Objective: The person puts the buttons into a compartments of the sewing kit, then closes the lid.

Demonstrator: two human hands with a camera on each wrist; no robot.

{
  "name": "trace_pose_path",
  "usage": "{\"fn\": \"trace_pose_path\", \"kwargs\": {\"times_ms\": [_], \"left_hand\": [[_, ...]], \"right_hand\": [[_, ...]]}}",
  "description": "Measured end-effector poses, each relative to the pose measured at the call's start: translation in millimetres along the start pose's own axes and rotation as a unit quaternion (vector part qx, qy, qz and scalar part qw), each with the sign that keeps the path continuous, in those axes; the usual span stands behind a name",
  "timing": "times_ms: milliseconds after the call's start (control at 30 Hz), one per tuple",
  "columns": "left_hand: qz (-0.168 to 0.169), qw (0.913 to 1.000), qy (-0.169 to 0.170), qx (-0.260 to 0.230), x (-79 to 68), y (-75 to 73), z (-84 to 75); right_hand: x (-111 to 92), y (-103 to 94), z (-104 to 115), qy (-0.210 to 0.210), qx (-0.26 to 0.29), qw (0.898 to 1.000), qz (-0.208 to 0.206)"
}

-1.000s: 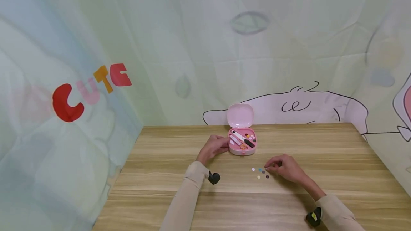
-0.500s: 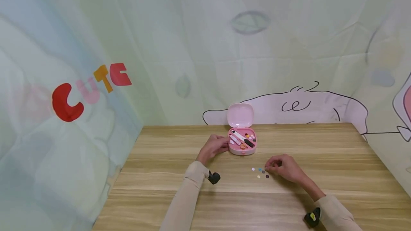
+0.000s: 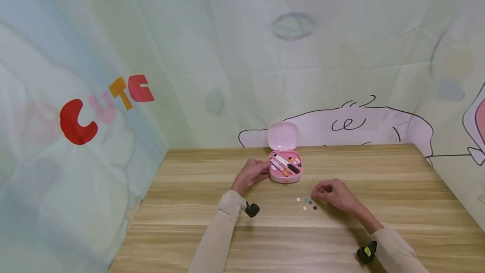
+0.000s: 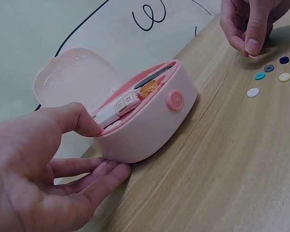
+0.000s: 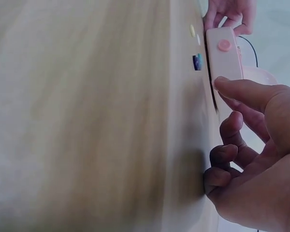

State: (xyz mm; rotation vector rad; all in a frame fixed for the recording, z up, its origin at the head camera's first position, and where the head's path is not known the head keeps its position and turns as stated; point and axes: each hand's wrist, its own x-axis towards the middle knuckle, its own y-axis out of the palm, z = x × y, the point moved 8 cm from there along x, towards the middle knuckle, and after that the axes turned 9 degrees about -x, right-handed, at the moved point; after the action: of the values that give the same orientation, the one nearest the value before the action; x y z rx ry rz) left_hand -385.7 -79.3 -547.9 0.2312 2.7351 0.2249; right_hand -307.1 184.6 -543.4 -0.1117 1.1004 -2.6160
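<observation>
An open pink sewing box (image 3: 286, 179) stands near the table's back edge, its lid (image 3: 283, 136) tipped back. My left hand (image 3: 251, 176) grips its left side, thumb at the rim and fingers low on the wall. Inside show a printed tape strip (image 4: 128, 102), an orange ring-like piece (image 4: 149, 88) and a black-handled tool (image 3: 292, 168). My right hand (image 3: 337, 196) pinches a small pale pink button (image 4: 252, 56) between thumb and index finger, mostly hidden by the fingertips. Beside it lie white (image 4: 253, 92), teal (image 4: 259, 76), grey-blue (image 4: 269, 68), navy (image 4: 284, 60) and cream (image 4: 284, 77) buttons.
The wood-grain table (image 3: 265, 239) ends at a back edge against a printed cloth backdrop (image 3: 227, 54). More small round pieces (image 3: 296, 161) sit in the box's right compartment. Black wrist cameras (image 3: 252, 210) are strapped at both sleeves.
My right hand has lifted very slightly near the loose buttons, its fingertips still together. The left hand and the box stay in place.
</observation>
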Motion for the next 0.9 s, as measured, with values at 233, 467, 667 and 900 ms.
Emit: {"fn": "trace_pose_path", "kwargs": {"times_ms": [233,467,667,900], "left_hand": [[0.006,1.0,0.004,-0.004,-1.3,1.9,-2.3],[0.001,1.0,-0.001,0.002,-2.7,0.7,-3.5],[0.002,1.0,0.001,0.005,-2.9,1.4,-3.1],[0.001,1.0,0.0,0.008,-1.5,-0.2,-1.8]], "right_hand": [[5.6,-3.1,0.7,0.009,-0.001,1.0,0.006],[12.0,-7.8,3.9,0.011,0.032,0.999,0.007],[20.5,-15.4,6.5,0.029,0.065,0.997,0.004],[35.7,-23.8,10.3,0.051,0.068,0.996,-0.008]]}}
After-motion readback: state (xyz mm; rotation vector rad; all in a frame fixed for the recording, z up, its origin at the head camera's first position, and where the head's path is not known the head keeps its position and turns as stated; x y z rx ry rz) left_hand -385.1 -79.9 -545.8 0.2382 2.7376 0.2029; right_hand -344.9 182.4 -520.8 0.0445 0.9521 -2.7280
